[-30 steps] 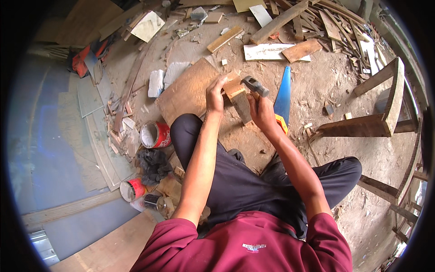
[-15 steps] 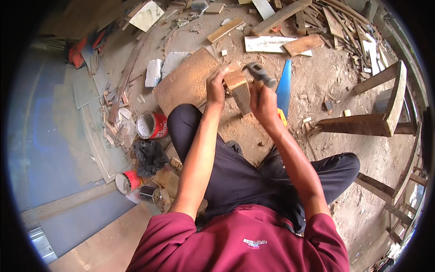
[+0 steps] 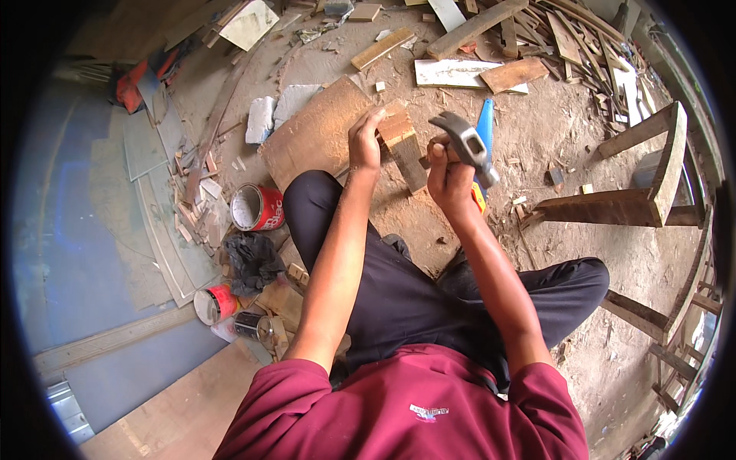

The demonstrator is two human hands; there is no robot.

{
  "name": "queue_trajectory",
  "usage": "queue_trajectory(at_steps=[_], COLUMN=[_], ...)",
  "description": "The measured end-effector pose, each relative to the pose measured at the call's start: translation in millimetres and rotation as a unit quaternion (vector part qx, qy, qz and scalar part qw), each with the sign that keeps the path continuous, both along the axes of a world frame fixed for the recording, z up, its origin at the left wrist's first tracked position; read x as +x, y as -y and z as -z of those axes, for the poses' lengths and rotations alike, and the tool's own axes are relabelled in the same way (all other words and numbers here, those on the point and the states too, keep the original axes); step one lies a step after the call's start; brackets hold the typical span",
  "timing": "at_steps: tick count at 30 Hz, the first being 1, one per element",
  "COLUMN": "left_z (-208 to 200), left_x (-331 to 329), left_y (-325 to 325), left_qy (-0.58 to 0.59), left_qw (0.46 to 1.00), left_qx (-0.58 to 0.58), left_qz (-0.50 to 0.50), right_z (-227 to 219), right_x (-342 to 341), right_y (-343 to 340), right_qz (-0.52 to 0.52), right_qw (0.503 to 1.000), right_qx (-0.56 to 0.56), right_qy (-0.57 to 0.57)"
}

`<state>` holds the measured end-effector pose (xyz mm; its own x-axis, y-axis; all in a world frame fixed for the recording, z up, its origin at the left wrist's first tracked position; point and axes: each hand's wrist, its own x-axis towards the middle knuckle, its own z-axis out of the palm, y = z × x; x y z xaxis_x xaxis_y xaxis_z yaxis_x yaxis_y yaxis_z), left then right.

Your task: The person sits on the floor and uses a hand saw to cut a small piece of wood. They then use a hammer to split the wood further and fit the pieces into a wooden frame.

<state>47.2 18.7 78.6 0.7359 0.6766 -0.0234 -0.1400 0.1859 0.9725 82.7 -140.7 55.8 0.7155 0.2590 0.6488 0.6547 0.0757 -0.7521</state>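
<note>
My right hand (image 3: 451, 175) is closed round the handle of a claw hammer (image 3: 469, 142). The hammer's dark metal head sits above the fist, apart from the wood. My left hand (image 3: 366, 142) grips the left side of a wooden block (image 3: 397, 126), its fingers curled at the block's upper edge. Below that block a darker upright face of wood (image 3: 409, 165) runs down toward the floor; whether it is one piece with the block I cannot tell. Just beyond the right hand lies a handsaw (image 3: 484, 126) with a blue blade and yellow handle, partly hidden by the hammer.
A sawdust-covered board (image 3: 318, 130) lies left of the block. Red paint cans (image 3: 268, 210) and a black plastic bag (image 3: 253, 263) stand by my left knee. A wooden frame (image 3: 606, 205) stands at right. Scrap planks (image 3: 563, 38) are heaped at the far right.
The hammer has moved up and to the right, away from the block, and its head has turned. My left hand has stayed on the block.
</note>
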Motion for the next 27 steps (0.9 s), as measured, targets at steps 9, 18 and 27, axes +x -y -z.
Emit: queue_trajectory(at_steps=[9,18,27], left_z=[-2.4,-3.2,-10.8], left_x=[-3.2,-8.4,3.9], left_y=[-8.1,-11.3,-4.5], left_qy=[-0.005,-0.001,-0.033], left_qw=[1.0,0.999,0.992], left_qx=[0.002,-0.037,-0.121], left_qz=[-0.004,0.014,0.014], right_z=[-32.6,-35.2,-1.2], right_x=[-15.9,-5.8,10.5], right_y=[1.8,-3.8,8.8], right_qz=[-0.024,-0.062,-0.092], right_qw=[0.998,0.993,0.979], right_qx=[-0.044,-0.098,-0.164], right_qy=[0.039,-0.033,-0.073])
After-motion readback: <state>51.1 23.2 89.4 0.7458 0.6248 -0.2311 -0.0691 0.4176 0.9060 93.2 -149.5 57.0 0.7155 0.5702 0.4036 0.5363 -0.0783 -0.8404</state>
